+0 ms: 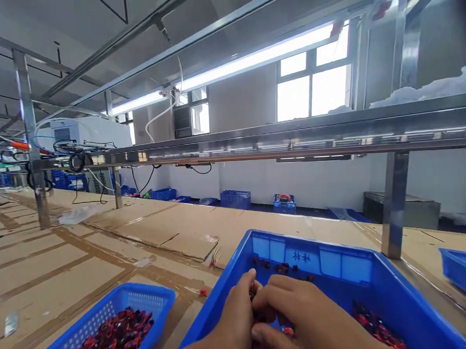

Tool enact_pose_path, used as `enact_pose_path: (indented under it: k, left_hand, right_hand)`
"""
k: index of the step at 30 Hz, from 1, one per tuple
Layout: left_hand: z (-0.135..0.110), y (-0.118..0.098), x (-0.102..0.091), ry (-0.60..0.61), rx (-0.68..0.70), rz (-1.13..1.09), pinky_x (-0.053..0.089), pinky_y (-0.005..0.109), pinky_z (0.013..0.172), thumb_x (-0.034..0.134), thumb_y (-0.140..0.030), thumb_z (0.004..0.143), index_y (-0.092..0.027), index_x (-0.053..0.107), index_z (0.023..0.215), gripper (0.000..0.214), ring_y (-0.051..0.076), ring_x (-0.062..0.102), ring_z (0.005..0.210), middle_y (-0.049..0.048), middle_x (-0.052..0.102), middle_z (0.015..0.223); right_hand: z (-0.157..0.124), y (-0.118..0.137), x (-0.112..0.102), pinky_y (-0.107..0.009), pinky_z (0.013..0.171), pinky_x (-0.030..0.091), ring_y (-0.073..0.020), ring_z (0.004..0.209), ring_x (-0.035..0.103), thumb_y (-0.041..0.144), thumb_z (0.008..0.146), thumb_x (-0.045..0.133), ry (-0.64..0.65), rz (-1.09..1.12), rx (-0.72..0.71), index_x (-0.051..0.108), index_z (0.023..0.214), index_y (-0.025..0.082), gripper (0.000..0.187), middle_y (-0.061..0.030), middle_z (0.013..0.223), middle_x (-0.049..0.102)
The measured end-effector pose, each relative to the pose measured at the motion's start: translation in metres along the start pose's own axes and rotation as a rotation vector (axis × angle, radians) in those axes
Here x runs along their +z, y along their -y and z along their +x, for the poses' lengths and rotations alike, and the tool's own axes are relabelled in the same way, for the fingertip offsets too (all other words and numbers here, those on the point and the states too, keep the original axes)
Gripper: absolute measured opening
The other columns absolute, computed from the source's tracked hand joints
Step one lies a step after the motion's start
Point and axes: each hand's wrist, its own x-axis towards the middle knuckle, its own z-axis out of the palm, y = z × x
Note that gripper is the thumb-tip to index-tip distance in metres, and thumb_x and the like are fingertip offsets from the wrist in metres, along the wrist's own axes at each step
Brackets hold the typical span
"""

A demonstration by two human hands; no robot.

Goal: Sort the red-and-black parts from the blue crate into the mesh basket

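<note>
Both hands meet over the near part of a deep blue plastic bin (423,300) with handwritten characters on its far inner wall. My left hand (235,317) is closed, its fingertips around small dark red pieces (266,314). Curled over from the right, my right hand (302,311) grips at the same pieces, its fingertips nearly touching the left. The pieces look glossy, dark red and black; their exact kind is too small to tell. More red and black pieces (377,326) lie on the bin's floor at right, and a few (282,268) along its far side.
A perforated blue basket (161,298) heaped with similar pieces stands at left on the cardboard-covered table (142,236). Another blue bin (462,272) sits at far right. A metal post (394,207) and low shelf beam (255,147) stand behind. Blue crates (235,199) line the wall.
</note>
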Motion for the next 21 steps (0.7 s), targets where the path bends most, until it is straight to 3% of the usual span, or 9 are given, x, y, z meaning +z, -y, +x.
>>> enact_pose_path:
  k: [5, 11, 14, 17, 21]
  left_hand:
    - [-0.003, -0.002, 0.011, 0.017, -0.217, -0.095, 0.016, 0.019, 0.037, 0.043, -0.05, 0.088, -0.021, 0.033, 0.055, 0.045, 0.008, 0.03, 0.033, -0.0043, 0.039, 0.043]
    - [-0.003, -0.001, -0.004, 0.079, -0.162, -0.164, 0.014, 0.017, 0.038, 0.057, -0.049, 0.083, -0.02, 0.038, 0.059, 0.042, 0.006, 0.027, 0.036, -0.0071, 0.033, 0.044]
    - [0.004, 0.003, -0.01, 0.185, -0.124, -0.193, 0.024, 0.015, 0.042, 0.059, -0.045, 0.08, -0.019, 0.039, 0.056, 0.041, 0.006, 0.033, 0.042, -0.0055, 0.036, 0.048]
    - [0.01, 0.005, -0.012, 0.259, -0.108, -0.209, 0.028, 0.015, 0.044, 0.056, -0.031, 0.074, -0.018, 0.038, 0.052, 0.031, 0.005, 0.034, 0.043, -0.0048, 0.036, 0.049]
    - [0.011, 0.002, -0.012, 0.251, -0.164, -0.145, 0.017, 0.016, 0.037, 0.048, -0.022, 0.063, -0.018, 0.043, 0.058, 0.008, 0.004, 0.029, 0.035, -0.0045, 0.039, 0.048]
  right_hand:
    - [0.001, -0.005, -0.003, -0.023, 0.063, 0.048, -0.0137, 0.07, 0.061, 0.008, 0.069, 0.072, -0.063, 0.033, 0.03, 0.066, 0.087, 0.021, 0.023, 0.0008, 0.08, 0.067]
    - [0.001, -0.014, 0.013, -0.026, 0.071, 0.053, -0.0164, 0.079, 0.064, 0.009, 0.076, 0.067, -0.225, -0.087, -0.26, 0.064, 0.099, 0.019, 0.025, -0.0038, 0.09, 0.071]
    - [0.002, -0.018, 0.018, -0.025, 0.073, 0.054, -0.0154, 0.079, 0.064, 0.007, 0.078, 0.065, -0.277, -0.106, -0.359, 0.062, 0.105, 0.02, 0.03, -0.0031, 0.091, 0.071]
    - [0.003, -0.02, 0.018, -0.024, 0.074, 0.055, -0.0155, 0.081, 0.065, 0.007, 0.078, 0.064, -0.281, -0.114, -0.386, 0.062, 0.108, 0.021, 0.033, -0.0034, 0.092, 0.071]
    - [0.004, -0.02, 0.01, -0.026, 0.072, 0.056, -0.0166, 0.082, 0.066, 0.007, 0.078, 0.063, -0.246, -0.047, -0.308, 0.064, 0.108, 0.023, 0.034, -0.0048, 0.094, 0.071]
